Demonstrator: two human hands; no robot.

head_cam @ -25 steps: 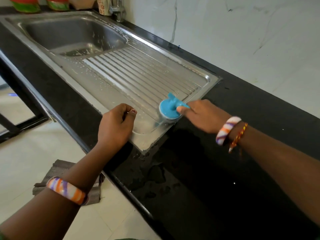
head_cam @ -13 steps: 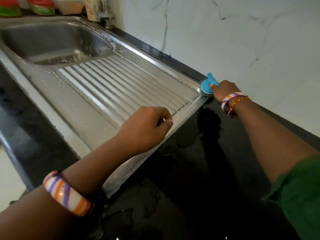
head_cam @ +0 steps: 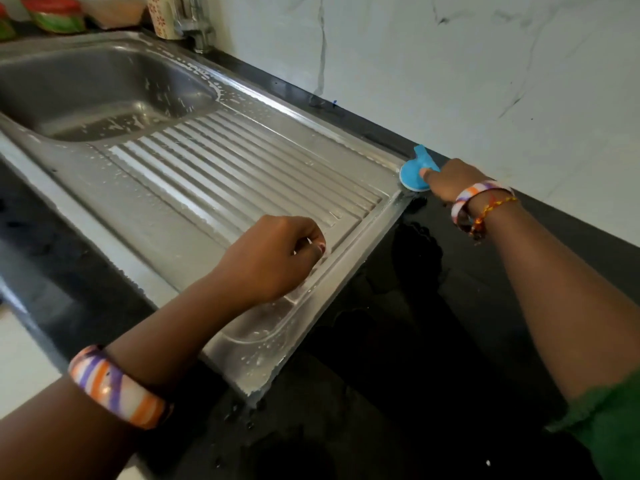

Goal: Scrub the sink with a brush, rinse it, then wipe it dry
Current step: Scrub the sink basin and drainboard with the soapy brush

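A steel sink (head_cam: 104, 95) with a ribbed drainboard (head_cam: 242, 181) is set into a black counter, both flecked with soap foam. My right hand (head_cam: 450, 178) grips a round blue brush (head_cam: 414, 171) and holds it on the drainboard's far right corner, by the wall. My left hand (head_cam: 277, 258) hovers or rests over the drainboard's near right edge. Its fingers are curled into a loose fist and I see nothing in it.
The black counter (head_cam: 433, 341) right of the sink is wet. A tap (head_cam: 197, 22), a patterned cup (head_cam: 162, 15) and red-lidded containers (head_cam: 55, 15) stand behind the basin. A white marble wall (head_cam: 485, 64) runs along the back.
My right hand slid the brush from the drainboard's near right edge up to its far right corner. My left hand shifted right along the drainboard's front, still curled.
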